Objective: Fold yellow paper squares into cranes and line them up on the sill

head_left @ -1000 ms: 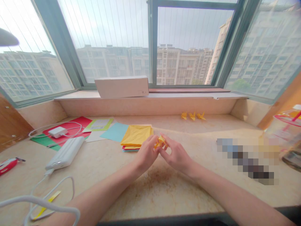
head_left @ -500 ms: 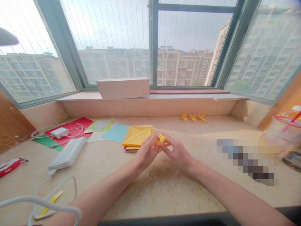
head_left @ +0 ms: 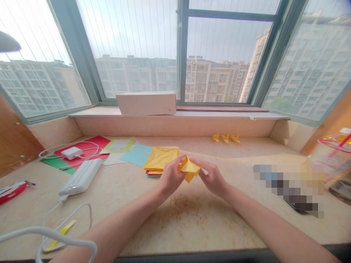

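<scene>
Between my two hands is a piece of yellow origami paper (head_left: 189, 168), partly folded, with a pointed flap hanging down and its top opened out. My left hand (head_left: 173, 173) pinches its left side. On the right side, my right hand (head_left: 213, 177) has its fingers closed on the paper's edge; the exact fingertip contact is partly hidden. Just behind my left hand lies a stack of colored paper (head_left: 161, 157) with a creased yellow sheet on top. Three small yellow paper cranes (head_left: 225, 137) stand in a row near the back wall.
At left are a white power bank (head_left: 81, 177), a white charger (head_left: 71, 153) with cable, and loose red, green and blue sheets (head_left: 136, 153). A white box (head_left: 146, 104) sits on the sill. Rightward are a blurred-out object (head_left: 287, 190) and a plastic cup (head_left: 333, 157).
The yellow paper has opened out and shows more of its faces, with a point now hanging lower. My hands have moved slightly apart around it. The view has shifted a little.
</scene>
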Motion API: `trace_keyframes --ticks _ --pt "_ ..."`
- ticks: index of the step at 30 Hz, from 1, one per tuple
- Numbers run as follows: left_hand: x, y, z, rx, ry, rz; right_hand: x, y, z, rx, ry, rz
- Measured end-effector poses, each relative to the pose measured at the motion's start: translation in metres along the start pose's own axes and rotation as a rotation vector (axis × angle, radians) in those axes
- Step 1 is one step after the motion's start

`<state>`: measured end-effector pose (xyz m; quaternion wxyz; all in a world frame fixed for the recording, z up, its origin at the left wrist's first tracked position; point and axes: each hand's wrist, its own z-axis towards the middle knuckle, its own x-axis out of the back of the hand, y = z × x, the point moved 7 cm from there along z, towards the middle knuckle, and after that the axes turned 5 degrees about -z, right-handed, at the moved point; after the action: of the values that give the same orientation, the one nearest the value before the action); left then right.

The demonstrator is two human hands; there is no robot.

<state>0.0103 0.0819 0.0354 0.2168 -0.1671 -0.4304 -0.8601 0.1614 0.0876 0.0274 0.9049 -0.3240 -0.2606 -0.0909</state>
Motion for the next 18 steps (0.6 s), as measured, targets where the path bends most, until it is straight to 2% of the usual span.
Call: trace_keyframes --ticks 7,14,18 --pt "0.001 -0.006 -0.002 0.042 0.028 -0.105 0.003 -0.003 -0.002 0.049 0.02 0.0" --pt "-0.008 -0.01 -0.002 0.104 -0.015 -0.425 0.011 -0.003 -0.001 0.058 0.075 0.029" --pt "-0.008 -0.007 -0.002 0.065 -0.007 -0.423 0.016 -0.003 -0.001 0.037 0.125 0.001"
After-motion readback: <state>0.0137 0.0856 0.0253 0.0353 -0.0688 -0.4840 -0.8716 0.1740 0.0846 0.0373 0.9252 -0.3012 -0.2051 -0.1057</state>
